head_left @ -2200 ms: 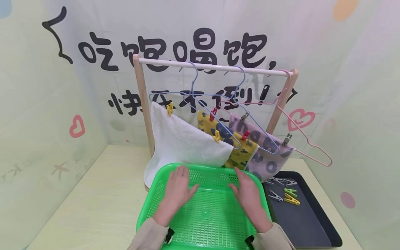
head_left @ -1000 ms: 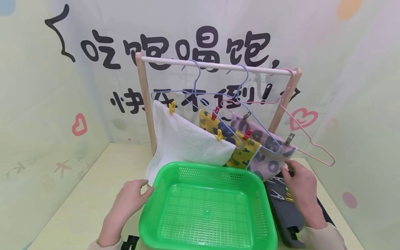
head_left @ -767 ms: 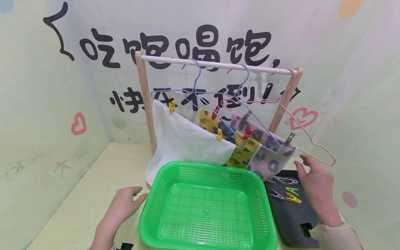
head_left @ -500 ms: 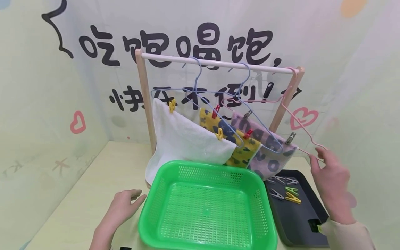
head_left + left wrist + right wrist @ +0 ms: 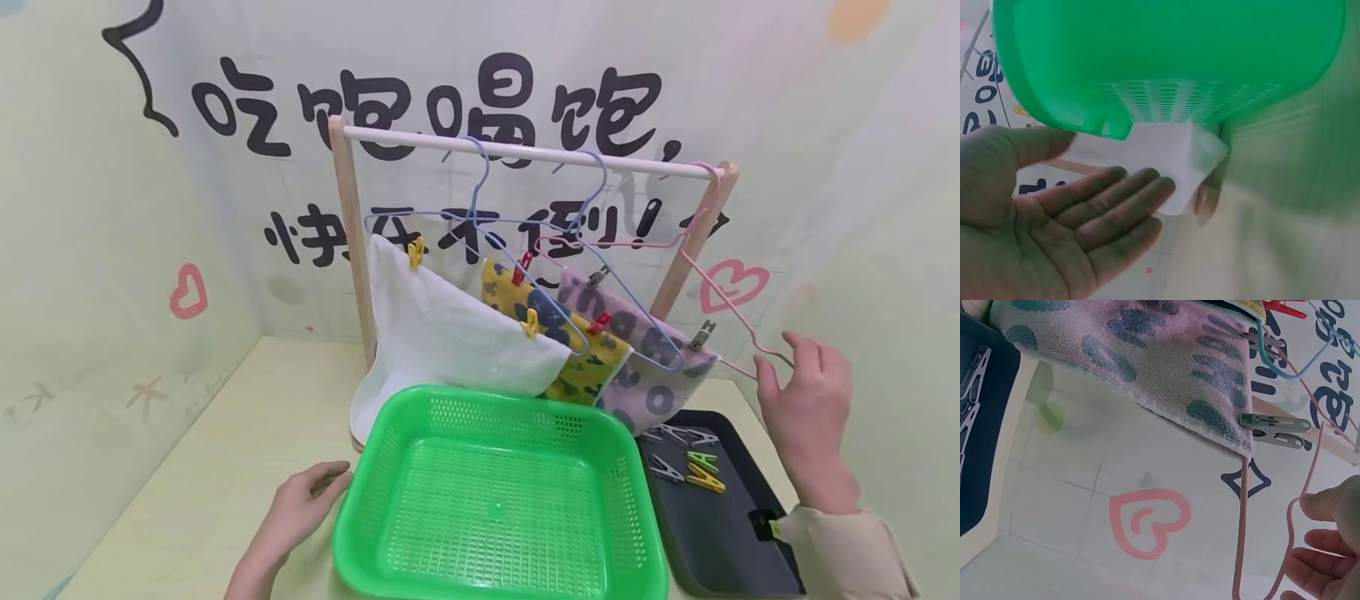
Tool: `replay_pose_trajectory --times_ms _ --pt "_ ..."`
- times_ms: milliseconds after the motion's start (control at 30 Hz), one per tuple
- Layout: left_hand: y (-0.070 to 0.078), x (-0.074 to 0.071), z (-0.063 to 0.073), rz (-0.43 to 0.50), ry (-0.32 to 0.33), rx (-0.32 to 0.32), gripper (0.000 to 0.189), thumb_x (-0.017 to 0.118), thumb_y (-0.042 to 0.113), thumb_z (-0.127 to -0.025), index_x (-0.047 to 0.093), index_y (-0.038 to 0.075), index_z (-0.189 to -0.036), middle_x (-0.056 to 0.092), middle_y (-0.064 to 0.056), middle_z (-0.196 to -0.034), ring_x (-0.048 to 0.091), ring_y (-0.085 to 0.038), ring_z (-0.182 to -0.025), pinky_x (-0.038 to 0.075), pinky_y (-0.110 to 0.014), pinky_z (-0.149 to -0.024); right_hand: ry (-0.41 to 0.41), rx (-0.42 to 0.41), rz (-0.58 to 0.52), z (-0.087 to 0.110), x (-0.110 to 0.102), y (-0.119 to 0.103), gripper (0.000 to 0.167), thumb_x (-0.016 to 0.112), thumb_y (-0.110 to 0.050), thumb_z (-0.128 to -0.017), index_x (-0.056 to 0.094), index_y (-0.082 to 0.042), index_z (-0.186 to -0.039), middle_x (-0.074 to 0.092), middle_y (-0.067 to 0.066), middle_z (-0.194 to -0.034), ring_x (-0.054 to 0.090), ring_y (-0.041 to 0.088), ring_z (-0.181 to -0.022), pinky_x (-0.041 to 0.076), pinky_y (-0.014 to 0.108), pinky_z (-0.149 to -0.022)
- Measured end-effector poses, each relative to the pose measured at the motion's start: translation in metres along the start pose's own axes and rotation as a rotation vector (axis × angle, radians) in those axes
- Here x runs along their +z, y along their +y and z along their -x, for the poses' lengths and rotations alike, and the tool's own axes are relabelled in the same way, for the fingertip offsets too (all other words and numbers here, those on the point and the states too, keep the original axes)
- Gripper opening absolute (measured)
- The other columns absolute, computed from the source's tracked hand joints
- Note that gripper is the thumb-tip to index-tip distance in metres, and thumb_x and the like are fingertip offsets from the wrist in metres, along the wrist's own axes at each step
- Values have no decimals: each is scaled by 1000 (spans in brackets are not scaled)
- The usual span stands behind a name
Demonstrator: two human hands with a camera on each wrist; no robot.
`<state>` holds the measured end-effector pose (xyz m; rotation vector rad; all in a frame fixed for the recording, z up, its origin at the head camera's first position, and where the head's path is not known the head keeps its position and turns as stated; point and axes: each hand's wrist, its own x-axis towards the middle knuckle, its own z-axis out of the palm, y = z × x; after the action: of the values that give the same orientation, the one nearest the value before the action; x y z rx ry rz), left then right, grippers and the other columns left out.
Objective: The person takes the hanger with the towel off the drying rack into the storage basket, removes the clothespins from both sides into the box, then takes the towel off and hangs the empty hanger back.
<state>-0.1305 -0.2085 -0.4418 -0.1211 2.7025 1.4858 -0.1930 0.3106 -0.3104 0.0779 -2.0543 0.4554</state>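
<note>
Hovering beside green basket (image 5: 498,407), left hand (image 5: 298,503), relaxed, holds nothing; right hand (image 5: 810,404) half-curls at pink hanger (image 5: 1242,519), grip unclear.

Two hands: left hand (image 5: 303,502) at eight o'clock, right hand (image 5: 810,408) past three. One rack (image 5: 536,152) at twelve, with two blue hangers (image 5: 1292,377), one pink hanger (image 5: 1240,525), three towels (image 5: 457,333), two red pegs (image 5: 599,323), two silver clips (image 5: 702,334), two yellow clips (image 5: 416,252). One basket (image 5: 498,467) at six. One tray (image 5: 720,533) past four: one green peg (image 5: 702,461), one yellow peg (image 5: 705,477), and overlapping grey pegs (image 5: 667,469), hard to count.
</note>
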Motion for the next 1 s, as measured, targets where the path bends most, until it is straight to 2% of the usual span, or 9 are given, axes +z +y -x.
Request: replay_pose_trajectory --times_ms 167,367,467,567,600,667,767,833,1000 --pt "-6 6 1 90 -13 -20 49 55 34 -95 53 -5 -126 61 -19 -119 59 -32 -108 48 -48 -95 -31 16 -10 -4 3 3 32 68 7 -80 56 16 -107 56 35 -96 48 50 -91 38 58 -77" --pt "-11 11 -1 179 -22 -53 49 52 33 -97 52 -5 -128 58 -19 -123 55 -33 -113 45 -50 -97 -139 108 4 -9 5 3 26 65 -2 -86 59 14 -106 61 32 -93 56 44 -86 42 54 -75" --pt "-15 15 -2 296 -41 -80 48 51 30 -98 50 -8 -128 56 -21 -126 54 -32 -115 47 -44 -96 -184 155 28 -11 5 3 25 63 -7 -89 62 12 -105 62 31 -92 59 43 -83 44 39 -68" --pt "-17 21 -2 420 -52 -100 46 49 25 -98 49 -10 -127 54 -22 -128 55 -29 -114 50 -30 -92 -195 187 26 -12 5 2 23 62 -9 -91 64 10 -102 64 29 -91 61 40 -80 37 20 -62" --pt "-17 22 -2 451 -55 -105 46 48 25 -98 49 -11 -127 53 -23 -128 54 -28 -115 50 -25 -90 -185 188 22 -12 5 1 22 62 -9 -91 65 9 -101 65 28 -90 61 37 -78 35 15 -60" --pt "-17 24 -2 485 -57 -117 45 47 24 -99 49 -11 -127 51 -23 -130 52 -29 -117 49 -20 -89 -166 197 8 -12 6 1 20 62 -10 -91 66 8 -99 66 26 -89 61 17 -72 32 7 -61" --pt "-17 25 -1 504 -65 -137 47 45 27 -99 48 -11 -127 47 -24 -134 45 -34 -124 46 -30 -97 -150 209 -13 -12 5 0 19 62 -10 -90 67 7 -97 66 25 -88 46 -11 -68 30 1 -61" --pt "-18 25 0 511 -70 -148 48 44 28 -99 47 -11 -128 46 -25 -135 42 -38 -126 42 -40 -103 -151 217 -27 -12 5 -1 19 63 -11 -90 68 7 -96 66 24 -86 33 -21 -66 30 0 -60" --pt "-18 26 1 499 -67 -153 49 43 29 -100 47 -12 -127 46 -26 -134 40 -41 -127 35 -51 -106 -161 211 -54 -12 3 -2 19 66 -11 -88 69 8 -91 66 24 -82 34 -19 -61 30 0 -53"
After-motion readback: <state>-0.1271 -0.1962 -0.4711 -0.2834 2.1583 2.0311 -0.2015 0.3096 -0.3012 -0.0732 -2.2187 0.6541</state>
